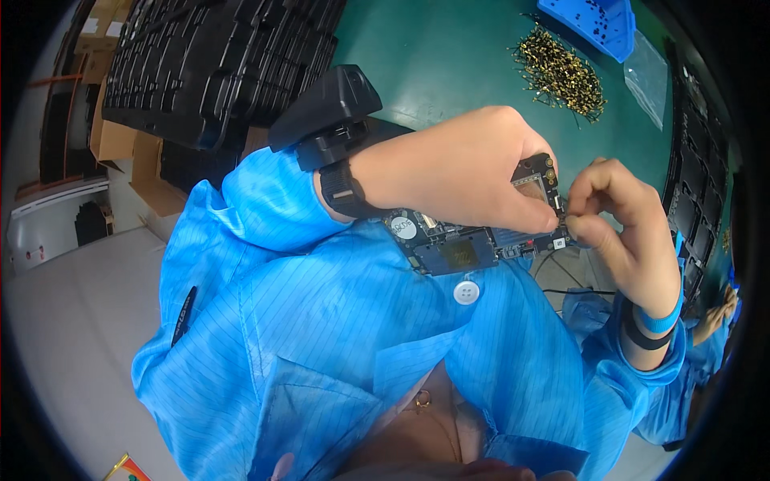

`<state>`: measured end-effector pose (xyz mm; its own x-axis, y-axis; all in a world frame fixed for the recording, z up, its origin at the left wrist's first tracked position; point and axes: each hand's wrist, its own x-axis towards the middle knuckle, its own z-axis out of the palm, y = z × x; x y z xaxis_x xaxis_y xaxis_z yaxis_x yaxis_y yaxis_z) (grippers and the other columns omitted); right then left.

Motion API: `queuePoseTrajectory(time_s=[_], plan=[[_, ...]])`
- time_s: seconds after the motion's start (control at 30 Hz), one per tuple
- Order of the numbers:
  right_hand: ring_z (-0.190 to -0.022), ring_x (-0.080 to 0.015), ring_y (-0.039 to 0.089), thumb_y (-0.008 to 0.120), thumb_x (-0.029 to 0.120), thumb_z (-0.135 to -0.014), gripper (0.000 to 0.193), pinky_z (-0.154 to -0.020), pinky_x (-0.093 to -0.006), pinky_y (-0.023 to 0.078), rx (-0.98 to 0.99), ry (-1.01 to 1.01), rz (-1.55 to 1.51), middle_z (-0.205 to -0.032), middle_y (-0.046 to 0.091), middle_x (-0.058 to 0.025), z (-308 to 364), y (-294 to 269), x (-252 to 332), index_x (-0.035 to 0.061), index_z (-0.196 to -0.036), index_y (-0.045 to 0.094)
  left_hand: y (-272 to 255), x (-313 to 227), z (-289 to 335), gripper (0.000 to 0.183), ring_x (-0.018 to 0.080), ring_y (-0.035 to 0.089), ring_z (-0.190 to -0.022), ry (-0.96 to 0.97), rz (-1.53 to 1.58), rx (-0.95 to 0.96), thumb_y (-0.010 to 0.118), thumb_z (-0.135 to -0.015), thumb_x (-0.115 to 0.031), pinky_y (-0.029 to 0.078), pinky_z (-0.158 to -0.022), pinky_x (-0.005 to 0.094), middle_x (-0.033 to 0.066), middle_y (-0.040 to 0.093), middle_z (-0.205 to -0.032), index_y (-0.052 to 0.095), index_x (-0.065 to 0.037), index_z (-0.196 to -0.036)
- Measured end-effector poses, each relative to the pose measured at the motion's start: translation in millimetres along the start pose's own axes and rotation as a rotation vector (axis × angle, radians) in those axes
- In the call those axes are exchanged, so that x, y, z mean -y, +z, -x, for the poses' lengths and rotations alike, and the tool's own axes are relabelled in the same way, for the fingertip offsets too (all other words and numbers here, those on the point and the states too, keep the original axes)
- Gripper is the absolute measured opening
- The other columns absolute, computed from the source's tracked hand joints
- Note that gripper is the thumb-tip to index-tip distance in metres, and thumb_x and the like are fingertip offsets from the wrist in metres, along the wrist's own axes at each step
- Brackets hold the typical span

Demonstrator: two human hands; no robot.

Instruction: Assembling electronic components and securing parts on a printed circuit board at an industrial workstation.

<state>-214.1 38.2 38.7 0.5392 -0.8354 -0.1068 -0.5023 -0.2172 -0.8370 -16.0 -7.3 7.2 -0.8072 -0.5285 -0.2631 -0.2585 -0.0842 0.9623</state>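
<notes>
A dark circuit board (pixel 457 255) is held tilted in front of my chest, close to the table's near edge. My left hand (pixel 469 172) grips it from above, the thumb lying along its face, and covers part of the upper side. Gold round contacts and a round white sticker show on the board. At its right edge my right hand (pixel 622 212) is closed in a pinch, thumb against forefinger. Whatever sits between those fingertips is too small or hidden to name. A black strap with a bulky black device (pixel 329 108) is on my left wrist.
On the green table (pixel 425 60) lies a heap of small black-and-gold parts (pixel 559 72). Beyond it are a blue bin (pixel 600 28) and a clear plastic bag (pixel 646 76). Black trays (pixel 216 68) stack up at left; more trays (pixel 691 160) stand right, near another person's hand (pixel 716 317).
</notes>
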Motion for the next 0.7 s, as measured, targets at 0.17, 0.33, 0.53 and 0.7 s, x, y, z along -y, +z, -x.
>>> queuePoseTrajectory(time_s=[0.17, 0.33, 0.53, 0.7], plan=[[-0.064, -0.0104, 0.058, 0.057, -0.001, -0.076, 0.014, -0.057, -0.0218, 0.045, -0.034, 0.206, -0.320, -0.071, 0.060, -0.0073, 12.4, 7.7, -5.3, -0.0056, -0.089, 0.056, 2.5, 2.6, -1.1, 0.016, 0.0068, 0.057, -0.064, 0.038, -0.047, -0.004, 0.066, -0.072, -0.013, 0.045, -0.056, 0.0210, 0.0046, 0.062, -0.069, 0.061, 0.000, -0.080], [-0.059, -0.0114, 0.059, 0.057, -0.002, -0.075, 0.009, -0.053, -0.0213, 0.045, -0.085, 0.263, -0.366, -0.067, 0.061, -0.0091, 12.2, 15.5, 0.6, -0.0072, -0.082, 0.059, 3.2, 2.5, 0.5, 0.016, 0.0075, 0.057, -0.064, 0.063, -0.038, -0.007, 0.064, -0.073, -0.013, 0.045, -0.056, 0.0216, 0.0049, 0.063, -0.070, 0.061, 0.000, -0.081], [-0.058, -0.0126, 0.060, 0.056, -0.002, -0.077, 0.008, -0.052, -0.0212, 0.045, -0.107, 0.275, -0.349, -0.064, 0.061, -0.0102, 13.6, 18.6, 0.5, -0.0076, -0.079, 0.060, 4.9, 5.9, 2.3, 0.016, 0.0079, 0.057, -0.062, 0.128, -0.136, -0.042, 0.063, -0.072, -0.012, 0.044, -0.055, 0.0221, 0.0055, 0.063, -0.068, 0.060, 0.000, -0.081], [-0.057, -0.0131, 0.060, 0.056, -0.001, -0.077, 0.007, -0.051, -0.0210, 0.044, -0.114, 0.272, -0.332, -0.064, 0.061, -0.0103, 14.3, 19.1, 1.4, -0.0072, -0.079, 0.061, 5.7, 5.3, 3.6, 0.017, 0.0088, 0.057, -0.061, 0.104, -0.035, -0.027, 0.063, -0.071, -0.013, 0.044, -0.054, 0.0231, 0.0065, 0.062, -0.067, 0.060, 0.001, -0.081]])
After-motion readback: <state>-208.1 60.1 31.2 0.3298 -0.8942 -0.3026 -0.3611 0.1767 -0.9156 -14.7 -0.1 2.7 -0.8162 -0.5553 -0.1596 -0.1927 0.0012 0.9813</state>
